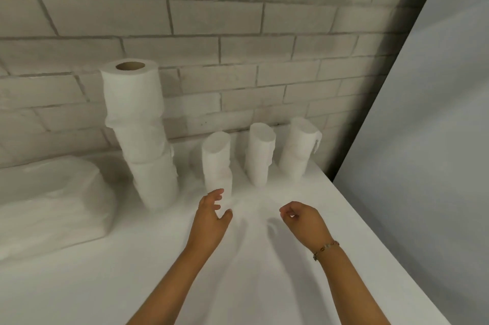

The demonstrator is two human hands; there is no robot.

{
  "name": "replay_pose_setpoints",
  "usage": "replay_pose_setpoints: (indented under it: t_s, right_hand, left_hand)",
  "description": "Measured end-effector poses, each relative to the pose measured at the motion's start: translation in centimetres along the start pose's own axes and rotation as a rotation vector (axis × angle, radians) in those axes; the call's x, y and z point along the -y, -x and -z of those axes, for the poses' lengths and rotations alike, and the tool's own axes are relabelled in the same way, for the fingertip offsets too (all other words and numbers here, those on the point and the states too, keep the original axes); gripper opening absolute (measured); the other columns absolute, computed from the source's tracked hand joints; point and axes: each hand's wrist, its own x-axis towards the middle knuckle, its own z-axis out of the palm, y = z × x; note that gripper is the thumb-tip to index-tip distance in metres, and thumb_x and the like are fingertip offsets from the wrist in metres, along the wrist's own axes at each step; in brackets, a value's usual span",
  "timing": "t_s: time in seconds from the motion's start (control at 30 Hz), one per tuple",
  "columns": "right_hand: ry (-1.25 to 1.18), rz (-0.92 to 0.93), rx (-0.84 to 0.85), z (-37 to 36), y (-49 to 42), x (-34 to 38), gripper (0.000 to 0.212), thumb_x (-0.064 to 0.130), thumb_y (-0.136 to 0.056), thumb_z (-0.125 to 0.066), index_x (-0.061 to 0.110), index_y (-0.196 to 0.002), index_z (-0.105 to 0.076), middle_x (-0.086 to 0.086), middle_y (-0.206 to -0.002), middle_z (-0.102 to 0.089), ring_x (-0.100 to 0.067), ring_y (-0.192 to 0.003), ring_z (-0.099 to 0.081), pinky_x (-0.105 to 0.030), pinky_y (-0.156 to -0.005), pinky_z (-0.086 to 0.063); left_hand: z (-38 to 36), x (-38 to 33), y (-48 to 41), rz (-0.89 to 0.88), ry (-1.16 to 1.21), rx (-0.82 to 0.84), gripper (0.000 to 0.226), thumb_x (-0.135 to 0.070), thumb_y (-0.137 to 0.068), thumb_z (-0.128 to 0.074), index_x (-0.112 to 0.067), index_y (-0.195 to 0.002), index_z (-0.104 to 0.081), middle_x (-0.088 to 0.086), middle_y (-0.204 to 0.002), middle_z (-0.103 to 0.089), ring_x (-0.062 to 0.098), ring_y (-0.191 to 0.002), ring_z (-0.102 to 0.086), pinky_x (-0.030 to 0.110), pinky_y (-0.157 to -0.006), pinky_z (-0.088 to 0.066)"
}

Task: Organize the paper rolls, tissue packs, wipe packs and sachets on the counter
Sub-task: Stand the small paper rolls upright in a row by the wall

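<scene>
Rolls (140, 134) stand stacked, white and leaning; left hand (211, 215) grip apart, right hand (301, 219) grip loosely curled, empty.

Storeroom: block wall (238, 41), stacked rolls (137, 134)

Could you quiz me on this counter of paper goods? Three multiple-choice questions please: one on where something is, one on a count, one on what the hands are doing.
1. Where does the tall stack of rolls stand?
A. Left of the three short stacks
B. At the counter's right edge
C. On the big soft pack

2. How many rolls make up the tall stack?
A. One
B. Three
C. Six

3. What are the left hand and right hand holding?
A. A roll each
B. One sachet together
C. Nothing

Answers: 1 A, it rises left of the short stacks. 2 B, three rolls sit one on another. 3 C, both hover empty over the counter.
</scene>
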Motion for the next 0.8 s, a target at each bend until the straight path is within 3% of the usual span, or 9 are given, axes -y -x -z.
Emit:
replay_pose_setpoints:
  t_s: [0.13,0.23,0.37,0.53,0.67,0.8]
  right_hand:
    - [0.021,-0.021,0.004,2.4,-2.7,-3.5,0.015,0.02,-0.089,-0.056,0.018,-0.099,-0.067,0.003,-0.103,-0.068,-0.007,-0.087,-0.056,-0.019,-0.081,-0.044]
    - [0.003,-0.047,0.012,4.0,-5.2,-5.4,0.02,0.021,-0.089,-0.058,0.016,-0.107,-0.063,-0.003,-0.109,-0.068,-0.01,-0.088,-0.055,-0.019,-0.079,-0.042]
    - [-0.166,-0.137,0.005,5.6,-9.0,-6.8,0.048,0.028,-0.084,-0.067,0.017,-0.126,-0.049,-0.007,-0.125,-0.058,-0.02,-0.102,-0.058,-0.026,-0.085,-0.044]
    - [-0.472,-0.174,0.079,7.0,-15.1,-7.8,0.092,0.025,-0.07,-0.081,0.019,-0.143,-0.025,-0.007,-0.146,-0.036,-0.028,-0.126,-0.045,-0.037,-0.098,-0.041]
    - [-0.612,-0.188,0.158,6.7,-18.6,-8.4,0.106,0.02,-0.063,-0.085,0.023,-0.146,-0.018,-0.003,-0.152,-0.03,-0.026,-0.133,-0.04,-0.042,-0.106,-0.037]
    - [-0.643,-0.133,0.187,6.5,-20.8,-8.2,0.112,0.018,-0.056,-0.088,0.026,-0.145,-0.021,0.0,-0.15,-0.034,-0.023,-0.132,-0.041,-0.039,-0.1,-0.042]
  left_hand:
    - [-3.0,-0.9,-2.3,0.159,0.063,-0.111,0.079,-0.018,-0.078,-0.072,-0.017,-0.143,-0.026,0.009,-0.141,-0.038,0.026,-0.115,-0.051,0.034,-0.096,-0.044]
    - [-3.8,-1.1,-4.2,0.212,0.048,-0.242,0.105,-0.027,-0.069,-0.08,-0.013,-0.148,-0.011,0.014,-0.149,-0.027,0.034,-0.133,-0.037,0.048,-0.107,-0.036]
    - [-3.6,-0.9,-6.4,0.293,0.096,-0.35,0.13,-0.034,-0.059,-0.086,-0.011,-0.148,0.006,0.013,-0.156,-0.013,0.03,-0.143,-0.018,0.044,-0.115,-0.024]
    - [-2.8,-0.2,-9.4,0.317,0.232,-0.362,0.131,-0.027,-0.058,-0.088,-0.018,-0.148,0.007,0.011,-0.155,-0.02,0.031,-0.139,-0.03,0.048,-0.111,-0.032]
    - [-2.5,0.3,-10.4,0.299,0.302,-0.296,0.121,-0.019,-0.06,-0.087,-0.02,-0.147,-0.005,0.008,-0.148,-0.035,0.031,-0.13,-0.043,0.05,-0.105,-0.04]
    - [-2.6,0.2,-10.9,0.193,0.246,-0.279,0.11,-0.023,-0.048,-0.09,-0.024,-0.138,-0.027,0.005,-0.132,-0.049,0.028,-0.118,-0.051,0.047,-0.096,-0.048]
